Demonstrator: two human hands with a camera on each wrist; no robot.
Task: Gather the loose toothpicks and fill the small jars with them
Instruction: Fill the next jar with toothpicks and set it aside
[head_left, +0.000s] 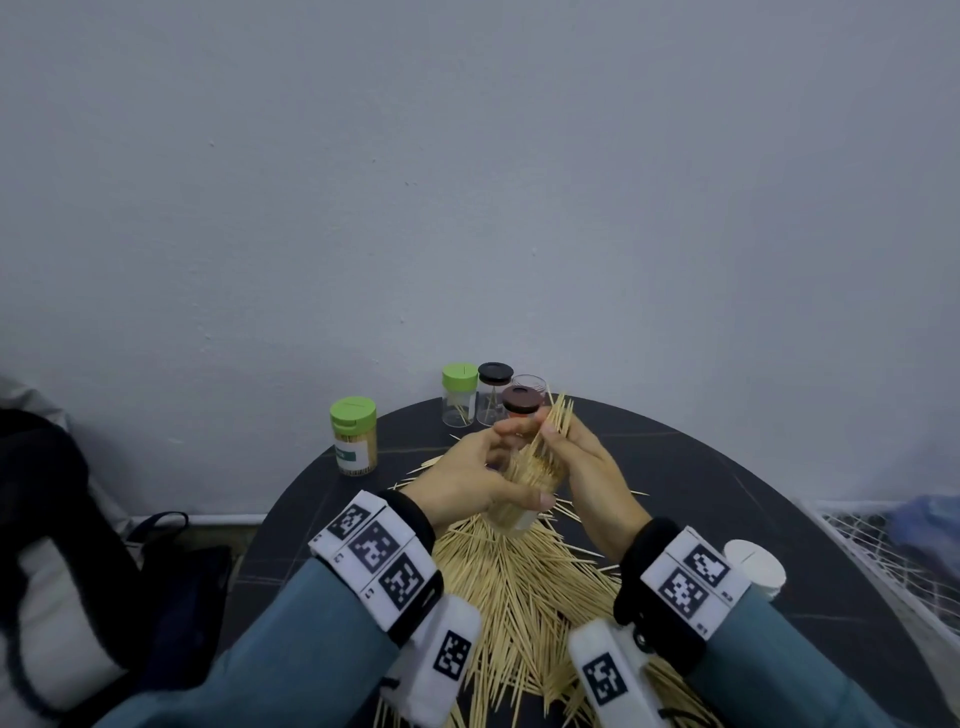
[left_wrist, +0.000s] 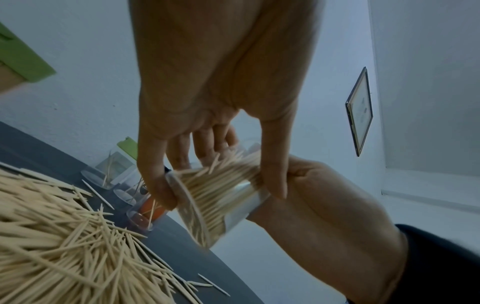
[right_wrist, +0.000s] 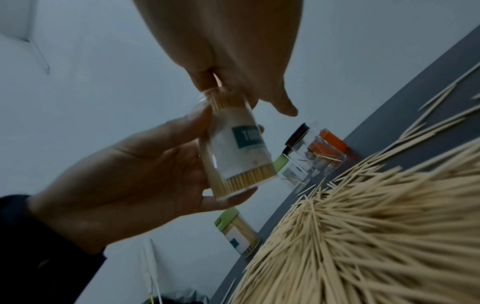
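Observation:
My left hand (head_left: 511, 467) grips a clear labelled jar (head_left: 522, 512), tilted over the table and packed with toothpicks. In the left wrist view, the left hand (left_wrist: 219, 193) has its thumb on one side of the jar (left_wrist: 241, 211) and its fingers on the other. My right hand (head_left: 550, 431) pinches a bundle of toothpicks (head_left: 558, 415) whose lower ends sit in the jar's mouth. The right wrist view shows the right hand (right_wrist: 241, 96) at the mouth of the jar (right_wrist: 239, 152). A big pile of loose toothpicks (head_left: 519, 587) lies under both wrists.
On the dark round table (head_left: 727, 467), a full green-lidded jar (head_left: 354, 434) stands at the left edge. At the back stand a green-lidded jar (head_left: 460, 395), a black-lidded jar (head_left: 493, 389) and a brown-lidded jar (head_left: 519, 402), each nearly empty. A white lid (head_left: 754, 569) lies right.

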